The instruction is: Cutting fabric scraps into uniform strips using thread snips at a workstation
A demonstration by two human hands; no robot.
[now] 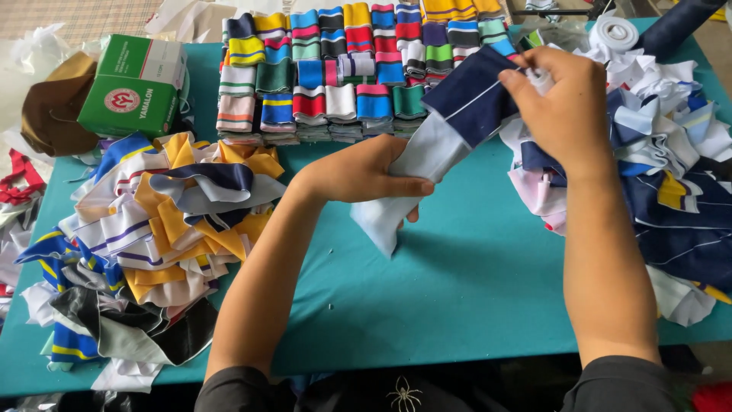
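Garment workshop: stacked knit collars (358,69), fabric scraps (152,229).

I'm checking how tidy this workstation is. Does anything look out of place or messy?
The folded stacks stand in neat rows, but the loose piles at left and right lie tangled, and the left one hangs over the table's front edge. Nothing looks damaged.

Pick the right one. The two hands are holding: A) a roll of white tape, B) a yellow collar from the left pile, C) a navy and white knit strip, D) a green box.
C: the left hand grips the white end of the navy and white knit strip, the right hand its navy end.
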